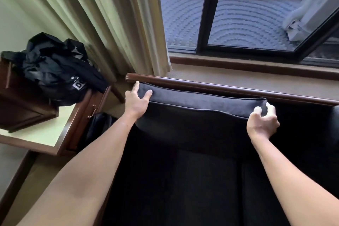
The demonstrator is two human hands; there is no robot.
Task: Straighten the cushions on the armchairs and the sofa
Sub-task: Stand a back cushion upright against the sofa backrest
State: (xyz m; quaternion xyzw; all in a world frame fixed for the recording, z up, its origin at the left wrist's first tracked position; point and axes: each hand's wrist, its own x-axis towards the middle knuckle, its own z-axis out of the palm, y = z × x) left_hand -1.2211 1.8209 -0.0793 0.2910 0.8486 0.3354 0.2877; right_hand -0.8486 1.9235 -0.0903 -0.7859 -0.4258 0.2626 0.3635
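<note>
A dark grey back cushion stands upright against the brown wooden top rail of a dark seat. My left hand grips the cushion's upper left corner, thumb on the front and fingers behind. My right hand holds its upper right corner in the same way. Below the cushion lies the dark seat cushion, mostly in shadow. At the far right edge the corner of another dark cushion shows.
A wooden side table with a pale top stands to the left, carrying a black bag. Cream curtains hang behind it. Beyond the seat's back are a window sill and a dark-framed open window.
</note>
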